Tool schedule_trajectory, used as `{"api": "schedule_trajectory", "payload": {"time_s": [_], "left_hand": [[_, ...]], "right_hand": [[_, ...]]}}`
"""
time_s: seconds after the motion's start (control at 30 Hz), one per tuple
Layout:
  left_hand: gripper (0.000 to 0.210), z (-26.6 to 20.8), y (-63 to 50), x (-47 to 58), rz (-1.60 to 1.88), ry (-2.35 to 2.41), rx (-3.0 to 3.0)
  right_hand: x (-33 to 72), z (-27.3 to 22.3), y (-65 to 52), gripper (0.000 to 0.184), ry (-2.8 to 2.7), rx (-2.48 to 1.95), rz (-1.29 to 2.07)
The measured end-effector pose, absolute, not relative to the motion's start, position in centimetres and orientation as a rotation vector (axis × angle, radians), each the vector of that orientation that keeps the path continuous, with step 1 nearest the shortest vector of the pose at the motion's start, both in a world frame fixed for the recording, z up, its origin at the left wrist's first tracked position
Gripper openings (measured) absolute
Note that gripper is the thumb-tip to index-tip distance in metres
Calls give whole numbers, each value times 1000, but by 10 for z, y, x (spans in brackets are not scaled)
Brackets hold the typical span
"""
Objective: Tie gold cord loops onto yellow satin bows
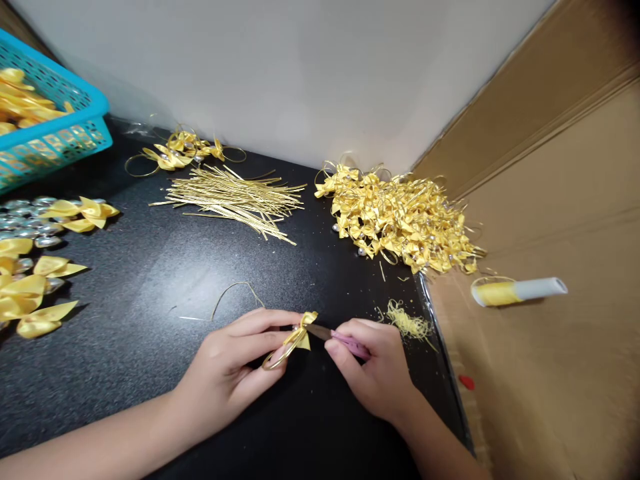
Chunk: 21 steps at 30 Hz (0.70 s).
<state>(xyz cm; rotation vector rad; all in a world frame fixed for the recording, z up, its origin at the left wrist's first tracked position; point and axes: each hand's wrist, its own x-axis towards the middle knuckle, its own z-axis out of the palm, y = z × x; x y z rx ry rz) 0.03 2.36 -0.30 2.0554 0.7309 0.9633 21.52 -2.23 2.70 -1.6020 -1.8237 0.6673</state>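
Note:
Between the fingers of my left hand (pixel 245 357) is a yellow ribbon bow (pixel 303 331) with a loop of gold cord hanging from it. My right hand (pixel 375 363) is closed around the pink handle of small scissors (pixel 345 341). Their dark blades point left and meet the bow near its middle; whether they are parted I cannot tell. A thin loose strand (pixel 235 287) lies on the black table just beyond my left hand. To the right of my right hand sits a small heap of pale yellow trimmings (pixel 407 322).
A pile of looped bows (pixel 400 220) stands at the back right, with gold cords (pixel 235 197) and a smaller bow cluster (pixel 185 148) left of it. Silver beads (pixel 30 217), loose bows (pixel 43 313) and a blue basket (pixel 95 103) are at left. A ribbon roll (pixel 520 291) lies right, by cardboard (pixel 560 200).

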Motion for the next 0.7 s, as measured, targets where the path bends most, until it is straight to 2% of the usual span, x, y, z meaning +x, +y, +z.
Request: {"api": "schedule_trajectory", "payload": {"time_s": [0.4, 0.7], "left_hand": [[24, -1, 27, 0, 883, 791, 1873], [25, 4, 30, 1, 866, 817, 1777]], "right_hand": [[216, 28, -16, 32, -1785, -1561, 578], [238, 30, -12, 28, -1490, -1688, 452]]}}
